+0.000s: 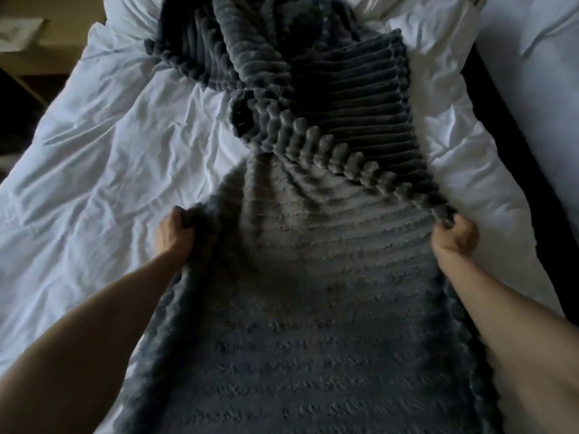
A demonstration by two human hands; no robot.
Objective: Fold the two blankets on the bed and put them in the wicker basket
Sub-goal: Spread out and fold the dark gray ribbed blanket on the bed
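**Hand state.** Your left hand grips the left edge of the grey blanket, fingers curled round a bunch of fabric. Your right hand pinches the opposite edge, fingers closed on the ribbed border. Both hands hold at the same level, well apart, and the span between them is fairly taut.

**Location.** The blanket lies lengthwise down the middle of the bed, on the white duvet. The near part runs from your hands toward your body and shows the flatter, nubby face. Beyond your hands the far part is twisted and heaped, showing the deep plush ribs. A second blanket cannot be told apart from this heap. The wicker basket is not in view.

**Handling.** Expect a soft, limp, thick fabric with no stiffness. It will likely sag wherever it is unsupported and drag on the duvet. The plush pile may slip through a light pinch, so take a full fistful. Its bulk suggests moderate weight.

**Grip points.** Hold at the side edges, on the thick ribbed border. For a square fold, work toward the corners. The twisted far end probably needs straightening first, or the fold will bunch.
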